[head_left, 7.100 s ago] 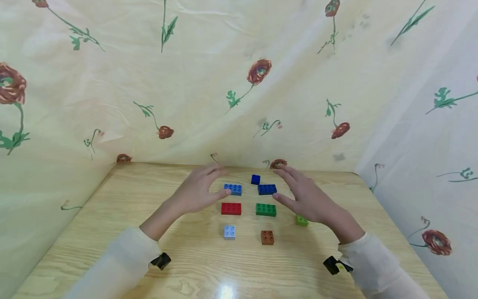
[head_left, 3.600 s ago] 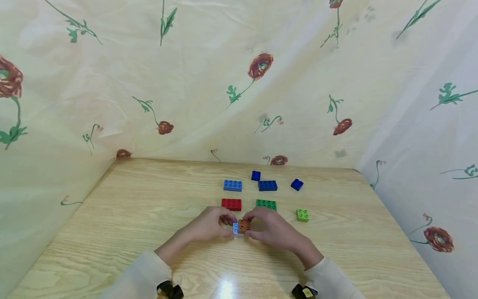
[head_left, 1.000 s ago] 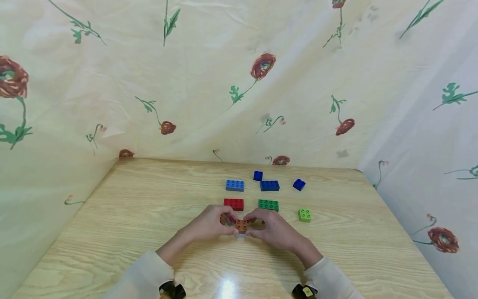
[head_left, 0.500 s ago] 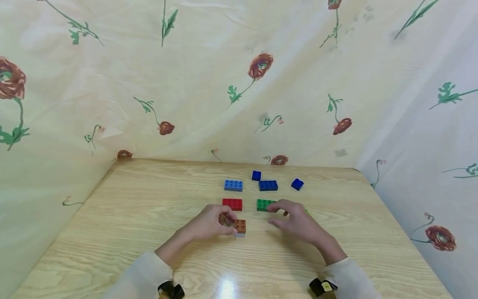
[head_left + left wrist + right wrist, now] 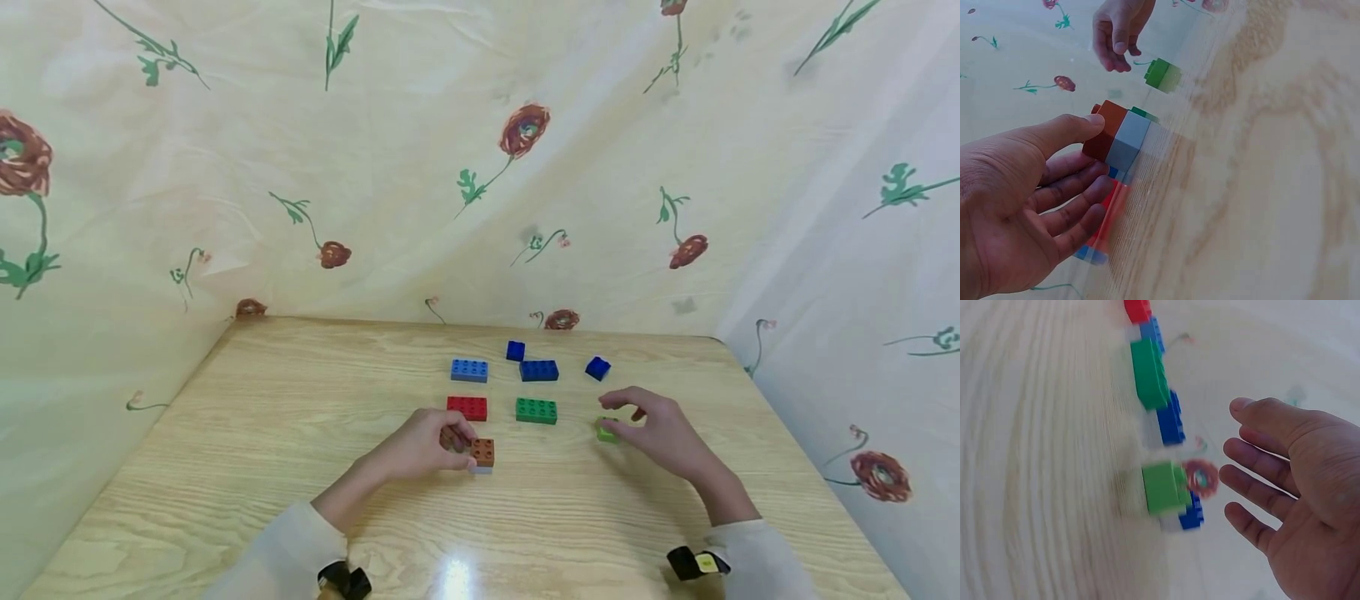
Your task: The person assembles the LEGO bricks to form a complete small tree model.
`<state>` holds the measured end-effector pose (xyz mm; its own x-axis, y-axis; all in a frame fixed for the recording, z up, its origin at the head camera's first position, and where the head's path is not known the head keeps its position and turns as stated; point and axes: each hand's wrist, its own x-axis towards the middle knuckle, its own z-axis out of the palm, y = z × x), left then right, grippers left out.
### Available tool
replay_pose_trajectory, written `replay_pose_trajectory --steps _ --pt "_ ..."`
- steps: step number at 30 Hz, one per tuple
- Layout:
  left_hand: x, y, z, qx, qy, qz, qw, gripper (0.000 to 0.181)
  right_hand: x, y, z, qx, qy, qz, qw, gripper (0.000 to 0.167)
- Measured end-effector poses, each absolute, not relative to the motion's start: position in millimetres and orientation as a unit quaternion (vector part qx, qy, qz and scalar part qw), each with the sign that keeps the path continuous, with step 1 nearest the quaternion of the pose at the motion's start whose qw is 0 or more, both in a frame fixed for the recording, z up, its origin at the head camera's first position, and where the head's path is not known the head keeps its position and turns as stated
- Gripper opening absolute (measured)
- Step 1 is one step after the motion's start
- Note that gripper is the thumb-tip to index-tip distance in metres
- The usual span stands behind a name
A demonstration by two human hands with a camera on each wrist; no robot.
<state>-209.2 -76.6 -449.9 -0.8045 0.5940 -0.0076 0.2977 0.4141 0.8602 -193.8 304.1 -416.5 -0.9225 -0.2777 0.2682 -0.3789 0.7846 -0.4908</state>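
**At the counter's middle and right: one brick stack held off-centre, one lime brick not gripped**

Near the middle of the wooden counter [image 5: 262, 450], a square brown four-stud plastic brick [image 5: 483, 451] sits on a white plastic brick [image 5: 1127, 140] of like outline. The left hand [image 5: 420, 446] pinches this stack toward its left edge, thumb on the near side. That off-centre hold looks like the weak point: a push from above on the right part could turn or tip the pair. No clear gap shows between the two bricks, but how firmly they are joined cannot be told; a loose joint might part if only the brown one were lifted.

Farther right, the right hand [image 5: 656, 429] grips nothing, its fingers loosely curved, apart from a square lime-green four-stud plastic brick [image 5: 1163, 487] resting studs-up. Should the thumb meet it before the fingers are behind it, the brick would probably skid or swivel; closing too high might catch only studs. A small dark-blue square plastic brick [image 5: 597, 368] lies near those fingertips, so a wide sweep could knock it.
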Motion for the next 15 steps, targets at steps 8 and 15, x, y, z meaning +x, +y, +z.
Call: replay_pose_trajectory --steps 8,15 --pt "-209 -77 -448 0.268 0.826 0.47 0.159 0.025 -195 330 -426 0.137 -0.945 0.29 0.063 0.031" --pt "-210 -76 -448 0.272 0.827 0.467 0.157 0.025 -199 340 -440 0.123 -0.949 0.29 0.028 0.032"
